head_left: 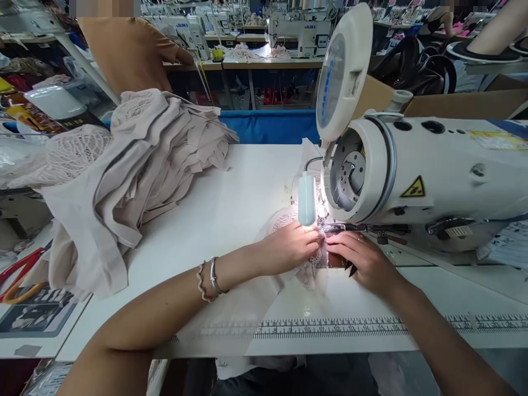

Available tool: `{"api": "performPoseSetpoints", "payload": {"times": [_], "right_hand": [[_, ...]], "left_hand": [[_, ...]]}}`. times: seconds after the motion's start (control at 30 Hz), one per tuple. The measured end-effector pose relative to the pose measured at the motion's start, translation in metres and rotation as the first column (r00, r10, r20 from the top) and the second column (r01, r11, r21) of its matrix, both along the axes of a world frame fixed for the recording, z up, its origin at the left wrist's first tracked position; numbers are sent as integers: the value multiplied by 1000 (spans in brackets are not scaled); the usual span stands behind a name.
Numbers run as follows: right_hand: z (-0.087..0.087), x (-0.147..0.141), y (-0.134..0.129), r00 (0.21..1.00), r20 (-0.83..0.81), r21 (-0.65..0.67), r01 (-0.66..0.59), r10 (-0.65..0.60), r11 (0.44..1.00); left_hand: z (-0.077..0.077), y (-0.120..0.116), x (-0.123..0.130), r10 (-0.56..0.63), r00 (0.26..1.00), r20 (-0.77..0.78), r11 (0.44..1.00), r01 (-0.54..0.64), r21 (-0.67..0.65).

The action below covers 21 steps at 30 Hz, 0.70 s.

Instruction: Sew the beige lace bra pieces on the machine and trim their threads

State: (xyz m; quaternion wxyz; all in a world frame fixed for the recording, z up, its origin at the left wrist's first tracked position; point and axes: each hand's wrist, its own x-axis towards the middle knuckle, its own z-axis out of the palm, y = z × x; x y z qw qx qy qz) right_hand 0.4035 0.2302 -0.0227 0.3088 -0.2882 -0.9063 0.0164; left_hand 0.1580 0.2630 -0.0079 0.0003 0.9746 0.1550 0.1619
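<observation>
A pale pink lace fabric piece (307, 272) lies under the needle area of a white sewing machine (445, 170), its sheer part trailing toward the table's front edge. My left hand (289, 248), closed with bent fingers, grips the lace just left of the presser foot. From the right, my right hand (367, 258) pinches the fabric's edge with its fingertips close to the foot. Beneath that palm shows a small dark pointed thing I cannot make out. A small lamp (306, 199) lights the spot and hides part of the lace. The needle itself is hidden.
A heap of pale fabric pieces (165, 148) covers the table's left side. Red-and-orange-handled scissors (20, 278) lie at far left. A printed ruler (330, 328) runs along the front edge. Behind, a person in a brown shirt (119, 49) sits near other sewing machines (299, 33).
</observation>
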Motion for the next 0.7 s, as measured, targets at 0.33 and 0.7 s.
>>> {"api": "performPoseSetpoints", "payload": {"times": [0.33, 0.7], "right_hand": [[5, -5, -4, 999, 38, 26, 0, -1, 1000], [-13, 3, 0, 989, 85, 10, 116, -117, 993]], "left_hand": [[-1, -4, 2, 71, 997, -39, 997, -72, -38], [-7, -2, 5, 87, 996, -33, 991, -84, 100]]}}
